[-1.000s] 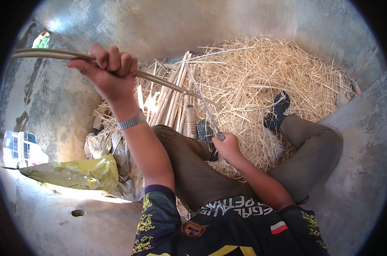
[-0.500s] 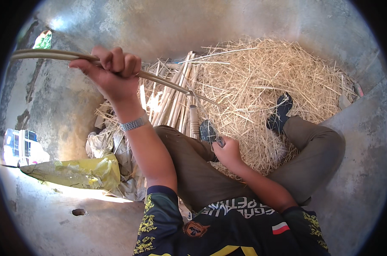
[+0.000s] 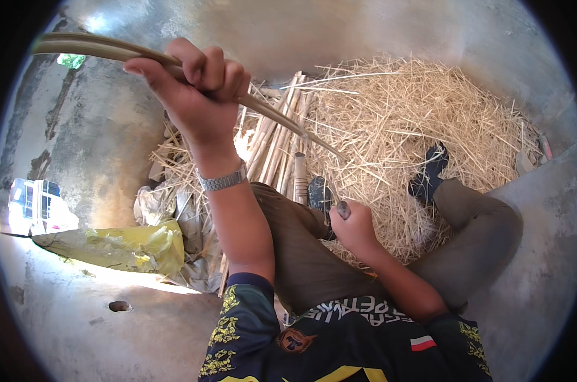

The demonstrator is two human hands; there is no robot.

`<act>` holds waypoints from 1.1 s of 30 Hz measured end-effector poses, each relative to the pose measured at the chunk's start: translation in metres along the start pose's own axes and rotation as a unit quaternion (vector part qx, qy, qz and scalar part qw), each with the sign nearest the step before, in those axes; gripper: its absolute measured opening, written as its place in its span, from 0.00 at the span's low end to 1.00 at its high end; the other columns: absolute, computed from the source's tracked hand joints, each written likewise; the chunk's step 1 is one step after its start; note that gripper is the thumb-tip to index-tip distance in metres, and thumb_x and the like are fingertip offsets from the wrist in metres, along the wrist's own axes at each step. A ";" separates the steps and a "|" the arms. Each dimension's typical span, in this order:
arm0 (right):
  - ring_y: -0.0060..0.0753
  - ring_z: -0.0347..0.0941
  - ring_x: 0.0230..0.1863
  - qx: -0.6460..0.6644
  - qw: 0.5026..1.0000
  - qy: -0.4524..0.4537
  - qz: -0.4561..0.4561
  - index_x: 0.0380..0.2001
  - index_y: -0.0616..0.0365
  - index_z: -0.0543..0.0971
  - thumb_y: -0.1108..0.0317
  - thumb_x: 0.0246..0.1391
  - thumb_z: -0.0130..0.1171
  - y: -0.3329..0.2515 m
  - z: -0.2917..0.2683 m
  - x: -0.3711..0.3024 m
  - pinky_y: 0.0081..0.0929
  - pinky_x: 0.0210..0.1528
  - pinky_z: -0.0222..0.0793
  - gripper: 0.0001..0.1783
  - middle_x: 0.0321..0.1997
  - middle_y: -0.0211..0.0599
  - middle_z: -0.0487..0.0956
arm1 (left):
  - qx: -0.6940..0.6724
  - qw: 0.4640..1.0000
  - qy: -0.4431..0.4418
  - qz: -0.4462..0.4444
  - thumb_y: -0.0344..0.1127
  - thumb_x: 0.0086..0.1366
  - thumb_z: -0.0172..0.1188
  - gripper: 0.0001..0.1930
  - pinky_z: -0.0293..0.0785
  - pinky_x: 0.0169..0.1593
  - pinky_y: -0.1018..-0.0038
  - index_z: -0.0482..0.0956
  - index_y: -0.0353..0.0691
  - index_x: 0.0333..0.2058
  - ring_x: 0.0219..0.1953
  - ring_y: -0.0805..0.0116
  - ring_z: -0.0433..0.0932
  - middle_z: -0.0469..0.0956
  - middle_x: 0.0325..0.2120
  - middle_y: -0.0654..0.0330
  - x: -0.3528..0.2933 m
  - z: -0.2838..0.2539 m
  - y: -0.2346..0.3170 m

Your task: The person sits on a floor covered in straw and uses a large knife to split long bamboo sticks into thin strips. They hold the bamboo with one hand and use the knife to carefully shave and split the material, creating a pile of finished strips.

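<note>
The left hand was clenched around a long cane strip, its axis running from upper left down to the right hand at centre, which pinched the lower tip.

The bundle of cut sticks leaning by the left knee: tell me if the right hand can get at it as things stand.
Probably yes. The right hand sits low beside the knee, close to the bundle of sticks, with only loose straw between. But it appears to grip a small tool, so it is not free.
</note>
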State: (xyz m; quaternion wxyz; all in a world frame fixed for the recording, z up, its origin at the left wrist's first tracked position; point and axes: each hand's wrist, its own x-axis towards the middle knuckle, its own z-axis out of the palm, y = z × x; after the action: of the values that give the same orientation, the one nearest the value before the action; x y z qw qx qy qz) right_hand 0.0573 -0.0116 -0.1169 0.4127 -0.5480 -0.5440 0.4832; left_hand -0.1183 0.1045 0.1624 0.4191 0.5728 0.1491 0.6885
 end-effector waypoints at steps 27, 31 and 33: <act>0.23 0.63 0.16 0.052 0.997 0.042 -0.025 0.16 0.62 0.71 0.66 0.50 0.59 -0.013 -0.024 0.020 0.33 0.21 0.59 0.15 0.12 0.33 0.68 | 0.010 0.995 0.099 0.024 0.75 0.64 0.47 0.33 0.37 0.16 0.77 0.58 0.52 0.20 0.13 0.78 0.40 0.45 0.11 0.73 0.002 -0.014 0.000; 0.34 0.67 0.16 -0.027 1.000 -0.010 -0.007 0.17 0.63 0.72 0.64 0.50 0.60 0.001 -0.013 0.016 0.37 0.23 0.63 0.15 0.13 0.40 0.71 | 0.015 0.997 0.071 0.017 0.75 0.65 0.48 0.33 0.37 0.17 0.76 0.57 0.51 0.20 0.13 0.78 0.40 0.46 0.11 0.73 0.003 -0.014 0.000; 0.39 0.72 0.18 -0.039 0.997 -0.044 0.049 0.19 0.64 0.75 0.63 0.49 0.61 -0.005 -0.019 0.015 0.38 0.25 0.67 0.15 0.16 0.45 0.74 | 0.007 0.997 0.079 0.004 0.74 0.65 0.48 0.33 0.37 0.17 0.76 0.57 0.51 0.20 0.13 0.79 0.41 0.47 0.11 0.72 0.001 -0.014 -0.001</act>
State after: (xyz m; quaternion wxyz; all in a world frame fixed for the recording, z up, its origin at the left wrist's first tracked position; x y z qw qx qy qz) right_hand 0.0743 0.0054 -0.1098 0.3427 -0.5680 -0.5523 0.5048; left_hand -0.1313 0.1093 0.1582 0.3987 0.5205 0.1842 0.7322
